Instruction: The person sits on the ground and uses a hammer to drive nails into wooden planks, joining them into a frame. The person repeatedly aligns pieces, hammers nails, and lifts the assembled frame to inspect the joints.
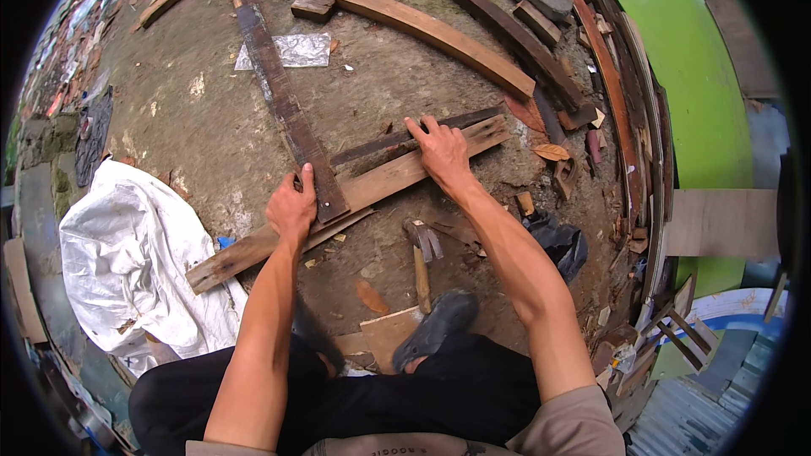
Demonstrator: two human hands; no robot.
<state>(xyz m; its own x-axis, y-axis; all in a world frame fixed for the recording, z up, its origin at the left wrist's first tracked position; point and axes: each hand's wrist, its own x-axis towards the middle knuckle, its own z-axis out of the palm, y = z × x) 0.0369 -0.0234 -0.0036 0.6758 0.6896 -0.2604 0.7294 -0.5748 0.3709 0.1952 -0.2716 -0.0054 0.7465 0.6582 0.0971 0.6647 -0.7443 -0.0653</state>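
Here the person squats over bare dirt ground (211,118), both forearms coming in from the lower edge of the frame toward a small stack of crossed boards at the centre.

The left hand (292,207) sits just left of centre, fingers curled and clamped around the near end of a long dark plank (283,101), thumb on top. That plank runs from the hand up toward the upper left of the frame and lies across a paler, weathered board (372,190).

The pale board stretches diagonally from the lower left, beside a crumpled white plastic sheet (127,262), up to the right of centre. The right hand (441,152) rests on its upper end, palm down and fingers spread flat, gripping nothing; the fingertips reach a thin dark strip (397,139) lying just above the board and roughly parallel to it.

Below the boards, at centre, a hammer (421,257) lies on the ground with its head toward the boards and its wooden handle pointing at the person's dark shoe (435,325). The shoe stands on a small flat offcut of wood (384,333).

In the upper part of the frame a long curved light beam (431,34) and a darker curved beam (507,29) lie side by side, with a small wooden block (312,6) and a piece of silvery foil (291,51) to their left. A bright green curved panel (701,101) stands at the right edge, with scrap wood piled along it.
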